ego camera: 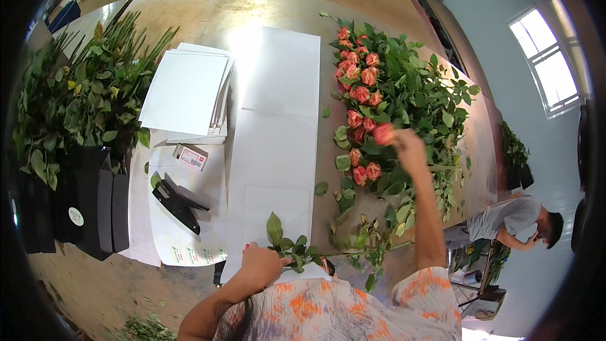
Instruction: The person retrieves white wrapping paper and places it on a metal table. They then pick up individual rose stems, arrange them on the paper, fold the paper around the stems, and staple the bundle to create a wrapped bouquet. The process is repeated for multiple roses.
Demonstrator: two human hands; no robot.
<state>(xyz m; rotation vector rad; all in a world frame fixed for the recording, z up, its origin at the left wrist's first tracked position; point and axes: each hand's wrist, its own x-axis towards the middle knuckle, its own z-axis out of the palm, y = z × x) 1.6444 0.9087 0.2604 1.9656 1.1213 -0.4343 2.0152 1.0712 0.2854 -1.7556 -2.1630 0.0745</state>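
My right hand (pixel 411 150) pinches a red-orange rose (pixel 384 134) just below its bloom, over a pile of cut roses (pixel 369 76). Hand and bloom are blurred. The pile's blooms line up on its left side, with leafy stems (pixel 416 90) spreading right. At the near end of a long white sheet (pixel 279 151), my left hand (pixel 262 265) closes around a leafy stem (pixel 296 248). The leaves stick out to its right; a small red patch shows at its left edge, and the rest is hidden by the hand.
Left of the sheet are stacked white cards (pixel 184 90), a small staple box (pixel 190 157) and a black stapler (pixel 177 206). Bundled leafy stems (pixel 94 90) stand by black boxes (pixel 85 203) at far left. Loose leaves (pixel 348 199) litter the table. Another person (pixel 509 220) is at right.
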